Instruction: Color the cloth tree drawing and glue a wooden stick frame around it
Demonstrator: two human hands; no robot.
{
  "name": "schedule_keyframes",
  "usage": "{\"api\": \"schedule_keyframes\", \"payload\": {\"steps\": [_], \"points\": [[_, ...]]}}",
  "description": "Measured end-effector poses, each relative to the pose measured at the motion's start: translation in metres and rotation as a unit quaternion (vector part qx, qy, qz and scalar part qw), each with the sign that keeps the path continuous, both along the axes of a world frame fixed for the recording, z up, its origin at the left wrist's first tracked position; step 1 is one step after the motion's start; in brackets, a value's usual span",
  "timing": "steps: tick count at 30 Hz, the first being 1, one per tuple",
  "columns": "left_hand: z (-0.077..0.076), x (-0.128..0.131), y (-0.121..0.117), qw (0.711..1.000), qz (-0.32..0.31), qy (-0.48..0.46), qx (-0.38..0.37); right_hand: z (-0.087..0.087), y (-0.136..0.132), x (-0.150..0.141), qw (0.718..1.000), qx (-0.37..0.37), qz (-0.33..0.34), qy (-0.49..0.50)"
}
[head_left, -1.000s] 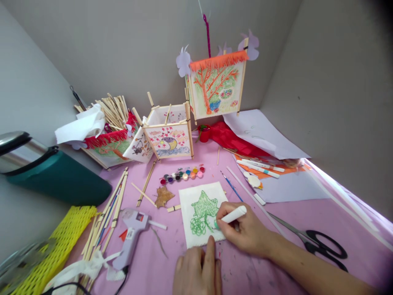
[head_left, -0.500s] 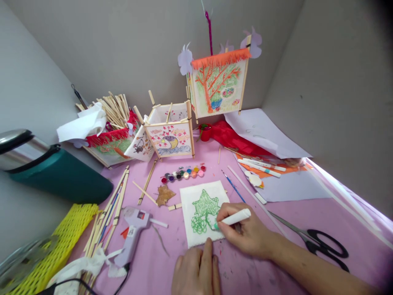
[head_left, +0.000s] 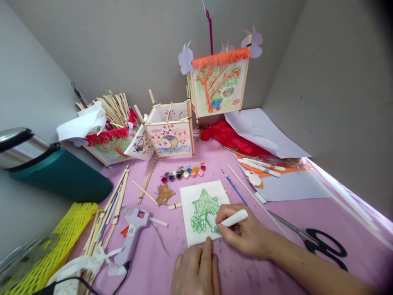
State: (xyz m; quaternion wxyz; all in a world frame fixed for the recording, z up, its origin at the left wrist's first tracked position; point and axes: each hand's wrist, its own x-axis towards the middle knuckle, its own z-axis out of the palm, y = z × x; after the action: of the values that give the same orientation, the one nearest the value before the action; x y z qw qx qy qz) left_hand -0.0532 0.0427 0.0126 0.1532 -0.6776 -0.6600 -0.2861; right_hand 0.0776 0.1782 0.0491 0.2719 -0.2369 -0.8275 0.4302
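A square of white paper lies on the pink cloth, bearing a green leaf shape and a scribbled round patch below it. My right hand grips a white-barrelled green marker, its tip at the paper's lower right part. My left hand lies flat in front, fingers stretched out, the index fingertip on the paper's lower edge. A dry brown leaf sits just left of the paper. Beyond the paper stands a strip of small paint pots. A blue paintbrush rests to the right.
Scissors lie at the right. To the left are a glue gun, wooden sticks and a green bottle. Behind stand a stick-framed paper lantern and a hanging lantern. Several markers lie at the right.
The marker and my right hand have shifted slightly left along the paper's lower part. My left hand stays in place at the paper's edge.
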Motion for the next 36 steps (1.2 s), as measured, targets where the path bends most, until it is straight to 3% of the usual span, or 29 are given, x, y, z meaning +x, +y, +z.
{"api": "schedule_keyframes", "payload": {"steps": [4, 11, 36], "points": [[-0.0008, 0.0001, -0.0002, 1.000, 0.001, -0.001, -0.011, -0.0013, 0.0011, 0.0001, 1.000, -0.028, -0.006, -0.009], [-0.0019, -0.0002, 0.0000, 1.000, -0.001, 0.001, 0.000, 0.0006, 0.0011, 0.0004, 0.999, -0.010, -0.031, -0.001], [-0.0010, 0.0003, -0.0002, 1.000, -0.001, -0.004, -0.009, 0.0017, 0.0011, 0.0002, 1.000, 0.002, -0.018, -0.004]]}}
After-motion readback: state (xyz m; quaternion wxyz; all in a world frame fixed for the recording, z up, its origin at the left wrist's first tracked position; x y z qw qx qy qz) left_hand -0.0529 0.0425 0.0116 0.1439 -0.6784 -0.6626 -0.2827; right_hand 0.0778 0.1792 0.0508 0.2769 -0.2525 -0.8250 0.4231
